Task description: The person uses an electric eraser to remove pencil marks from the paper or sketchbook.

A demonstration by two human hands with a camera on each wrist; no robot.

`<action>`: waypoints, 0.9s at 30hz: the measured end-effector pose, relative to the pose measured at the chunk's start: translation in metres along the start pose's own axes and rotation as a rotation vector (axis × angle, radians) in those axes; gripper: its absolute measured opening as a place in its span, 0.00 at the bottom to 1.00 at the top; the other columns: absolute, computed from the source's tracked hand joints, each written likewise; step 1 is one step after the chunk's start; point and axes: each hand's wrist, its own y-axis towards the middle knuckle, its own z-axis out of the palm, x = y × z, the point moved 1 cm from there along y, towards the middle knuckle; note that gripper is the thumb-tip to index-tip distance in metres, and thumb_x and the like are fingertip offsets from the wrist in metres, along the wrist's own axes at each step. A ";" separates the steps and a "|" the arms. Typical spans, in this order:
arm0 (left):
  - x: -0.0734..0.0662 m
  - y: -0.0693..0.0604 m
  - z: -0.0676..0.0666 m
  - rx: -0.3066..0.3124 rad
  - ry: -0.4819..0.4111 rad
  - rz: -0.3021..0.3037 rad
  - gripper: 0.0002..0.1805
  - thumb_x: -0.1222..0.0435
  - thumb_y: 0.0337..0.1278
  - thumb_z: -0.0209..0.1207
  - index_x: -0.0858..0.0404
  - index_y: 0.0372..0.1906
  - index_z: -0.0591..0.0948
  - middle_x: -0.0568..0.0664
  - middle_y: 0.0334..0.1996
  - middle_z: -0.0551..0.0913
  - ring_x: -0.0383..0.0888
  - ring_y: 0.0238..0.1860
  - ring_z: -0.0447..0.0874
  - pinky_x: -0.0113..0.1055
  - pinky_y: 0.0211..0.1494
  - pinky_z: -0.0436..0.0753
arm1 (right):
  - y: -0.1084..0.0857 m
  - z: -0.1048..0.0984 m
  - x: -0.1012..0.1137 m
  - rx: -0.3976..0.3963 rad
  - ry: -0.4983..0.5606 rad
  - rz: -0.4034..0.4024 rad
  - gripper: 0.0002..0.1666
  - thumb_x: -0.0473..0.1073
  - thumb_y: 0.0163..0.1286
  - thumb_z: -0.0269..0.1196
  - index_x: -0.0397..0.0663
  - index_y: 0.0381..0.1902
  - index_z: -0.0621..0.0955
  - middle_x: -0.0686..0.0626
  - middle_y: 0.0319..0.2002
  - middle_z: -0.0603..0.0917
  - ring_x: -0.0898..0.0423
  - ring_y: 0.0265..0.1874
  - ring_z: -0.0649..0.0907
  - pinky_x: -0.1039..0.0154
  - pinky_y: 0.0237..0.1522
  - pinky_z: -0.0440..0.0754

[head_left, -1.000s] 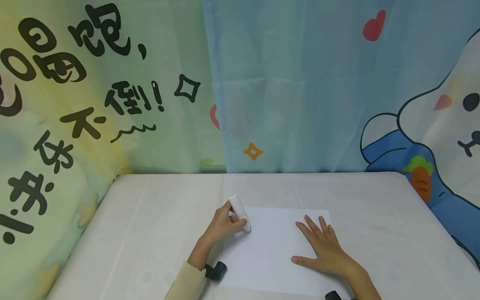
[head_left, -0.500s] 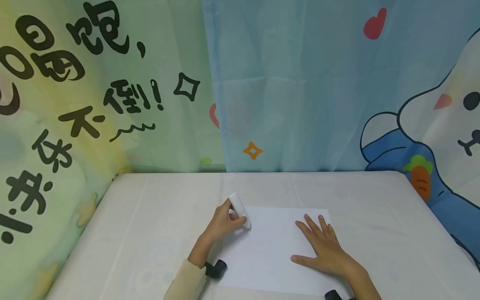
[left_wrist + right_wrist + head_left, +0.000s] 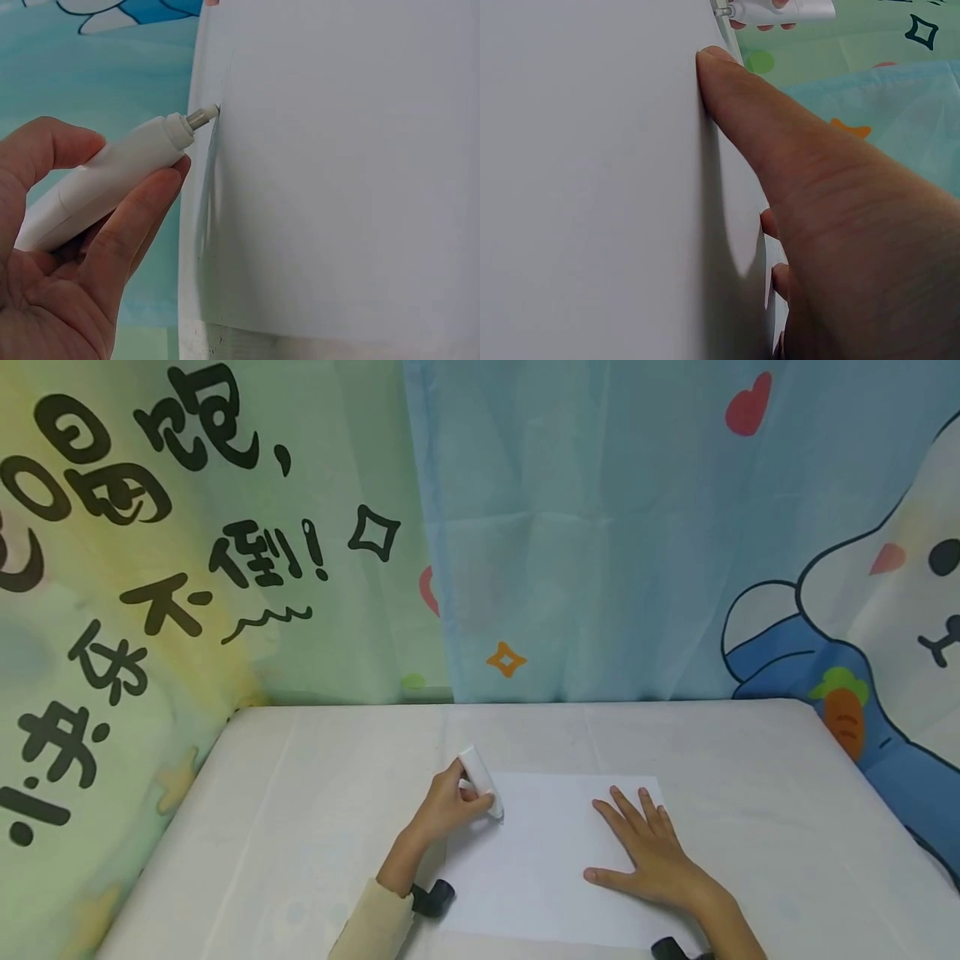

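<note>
My left hand grips a white pen-shaped device near the upper left corner of a white sheet of paper. In the left wrist view the thumb and fingers of the left hand curl round the device, whose metal and white tip is at the paper. My right hand lies on the right part of the sheet with its fingers spread. The right wrist view shows the thumb of the right hand resting on the paper.
A white-covered table holds the sheet. Behind it hangs a printed curtain in green and blue. A black wrist strap mount sits at the left wrist, another at the right wrist.
</note>
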 end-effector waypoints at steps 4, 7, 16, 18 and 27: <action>-0.001 0.001 0.000 -0.013 -0.006 0.010 0.19 0.70 0.55 0.62 0.73 0.49 0.70 0.59 0.39 0.78 0.43 0.33 0.82 0.27 0.33 0.78 | 0.000 -0.001 0.000 -0.003 0.005 -0.009 0.56 0.65 0.52 0.69 0.45 0.72 0.63 0.31 0.74 0.51 0.28 0.72 0.36 0.31 0.67 0.29; -0.001 0.001 0.000 -0.027 -0.019 0.013 0.18 0.72 0.55 0.62 0.73 0.48 0.70 0.59 0.39 0.78 0.47 0.35 0.84 0.28 0.34 0.78 | 0.000 -0.001 0.001 -0.001 0.013 -0.008 0.56 0.65 0.52 0.70 0.44 0.71 0.63 0.31 0.74 0.51 0.27 0.72 0.36 0.30 0.66 0.29; 0.000 0.005 0.000 -0.061 -0.050 0.016 0.17 0.72 0.56 0.62 0.74 0.47 0.70 0.61 0.40 0.79 0.52 0.36 0.85 0.27 0.34 0.78 | 0.000 -0.002 0.003 0.004 0.006 0.008 0.56 0.65 0.52 0.70 0.44 0.71 0.63 0.30 0.74 0.51 0.27 0.72 0.36 0.30 0.66 0.29; 0.000 0.006 0.000 -0.062 -0.058 0.013 0.17 0.72 0.56 0.62 0.74 0.48 0.70 0.62 0.41 0.79 0.53 0.36 0.86 0.27 0.34 0.79 | 0.001 -0.001 0.002 0.003 0.004 0.009 0.57 0.65 0.51 0.70 0.43 0.71 0.63 0.30 0.74 0.50 0.27 0.72 0.36 0.30 0.66 0.28; -0.001 0.008 0.001 -0.066 -0.083 0.019 0.18 0.73 0.58 0.61 0.74 0.49 0.69 0.64 0.42 0.79 0.56 0.38 0.86 0.28 0.36 0.81 | 0.000 -0.002 0.004 0.001 -0.004 0.009 0.57 0.65 0.51 0.71 0.43 0.71 0.64 0.30 0.74 0.51 0.27 0.72 0.37 0.29 0.65 0.30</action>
